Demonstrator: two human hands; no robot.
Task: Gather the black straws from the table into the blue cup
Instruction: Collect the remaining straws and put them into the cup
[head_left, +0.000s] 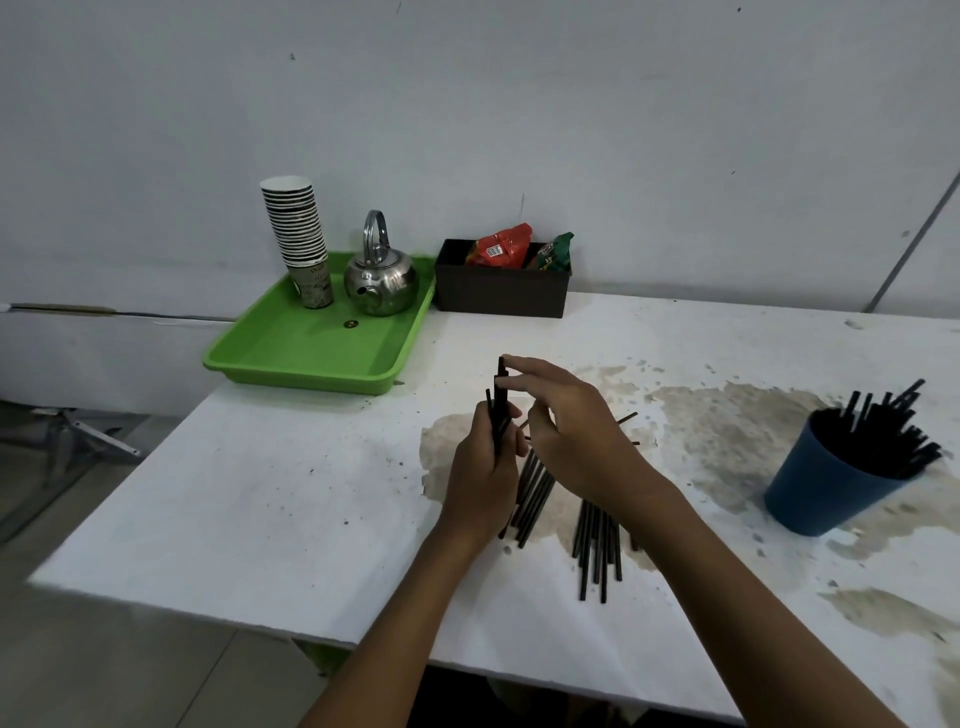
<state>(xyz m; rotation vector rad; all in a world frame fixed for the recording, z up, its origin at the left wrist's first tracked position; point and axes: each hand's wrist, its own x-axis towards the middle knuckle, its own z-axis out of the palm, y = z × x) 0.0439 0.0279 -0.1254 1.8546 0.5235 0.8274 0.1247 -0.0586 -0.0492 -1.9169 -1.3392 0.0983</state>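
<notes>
One blue cup (831, 488). One green tray (311, 348), one kettle (381, 278), one stack of paper cups (301, 239), one black box (501, 291) with two snack packets (501, 247). Loose black straws (597, 540) overlap; I cannot count them.

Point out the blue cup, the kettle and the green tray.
blue cup (826, 493), head view, on its outer wall.
kettle (382, 283), head view, on its round steel body.
green tray (311, 345), head view, on its bare floor.
</notes>
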